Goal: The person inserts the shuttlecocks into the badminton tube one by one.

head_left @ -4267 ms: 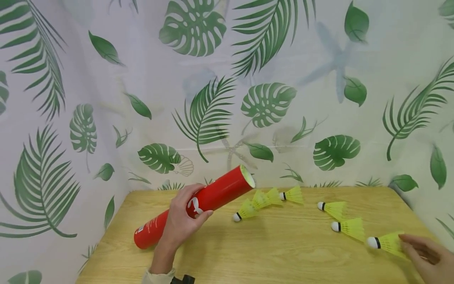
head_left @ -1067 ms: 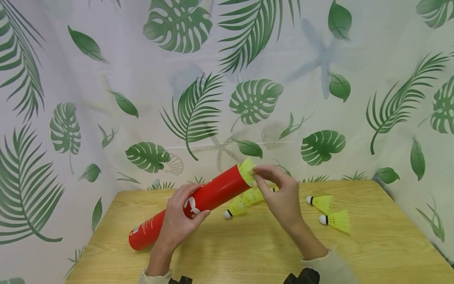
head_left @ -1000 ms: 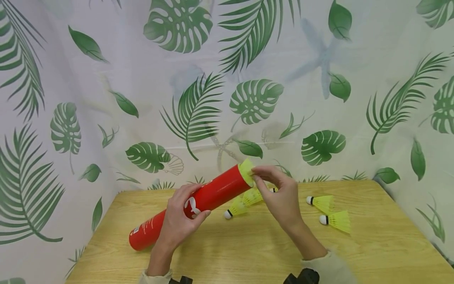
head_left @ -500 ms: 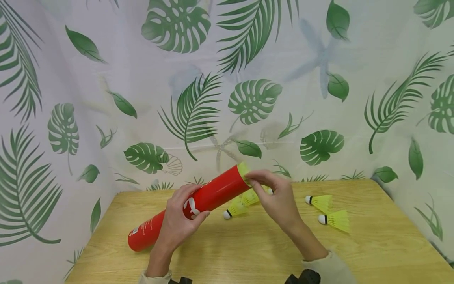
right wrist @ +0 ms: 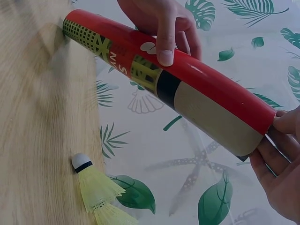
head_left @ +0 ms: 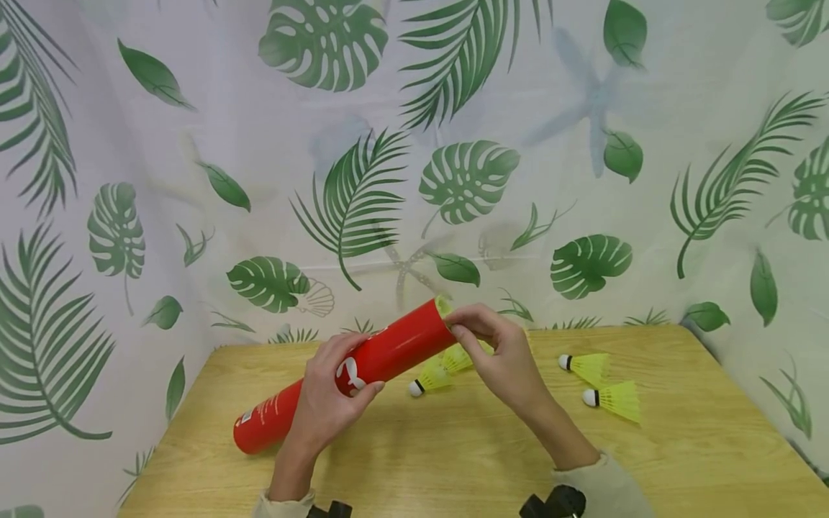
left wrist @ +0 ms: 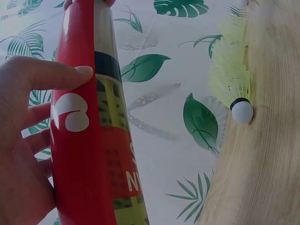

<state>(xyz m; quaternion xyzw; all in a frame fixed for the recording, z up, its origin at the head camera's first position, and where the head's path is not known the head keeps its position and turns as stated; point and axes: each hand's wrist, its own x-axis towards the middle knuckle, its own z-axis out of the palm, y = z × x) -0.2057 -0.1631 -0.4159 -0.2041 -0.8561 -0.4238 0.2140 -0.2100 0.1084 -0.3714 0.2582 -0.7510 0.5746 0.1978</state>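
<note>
My left hand (head_left: pixel 330 396) grips a red shuttlecock tube (head_left: pixel 408 342) around its middle, thumb across the printed side. The tube slants, its mouth raised toward the right and its other end low near the table. At the mouth, my right hand (head_left: pixel 508 360) has thumb and bent fingers right at the rim, on a shuttlecock whose yellow-green skirt edge (head_left: pixel 443 305) shows just inside. The rest of that shuttlecock is hidden in the tube. In the right wrist view, a long clear window runs along the tube (right wrist: pixel 220 89), and the fingertips of my right hand (right wrist: pixel 276 164) meet its end.
Behind the tube lies a row of yellow shuttlecocks (head_left: pixel 430 379), partly covered by the right hand. Two more, a rear shuttlecock (head_left: pixel 588 367) and a nearer shuttlecock (head_left: pixel 615 400), lie on the right of the wooden table (head_left: pixel 453 460). A leaf-patterned cloth (head_left: pixel 401 108) hangs behind.
The right hand picked a shuttlecock from the table's right and brought it to the tube's mouth. Its skirt stuck out a second ago and has since slid in. The left hand keeps its grip.
</note>
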